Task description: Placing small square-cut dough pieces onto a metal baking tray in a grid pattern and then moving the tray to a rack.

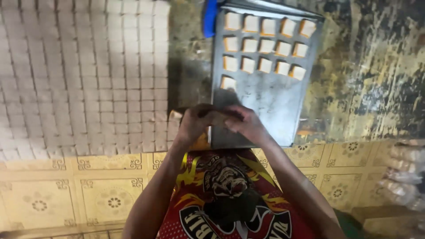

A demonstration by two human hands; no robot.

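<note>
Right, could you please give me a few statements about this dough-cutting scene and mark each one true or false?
1. The grey metal baking tray holds sixteen pale square dough pieces. True.
2. Every row on the tray is full. False: the fourth row has only one piece, at its left end.
3. The left hand and right hand meet at the tray's near edge. True.
4. The large slab of scored pale dough lies to the right of the tray. False: it lies to the left.
5. A blue object sits at the tray's far left corner. True.
6. The hands rest apart on the patterned yellow tiles. False: they are together above the tray's edge.
</note>
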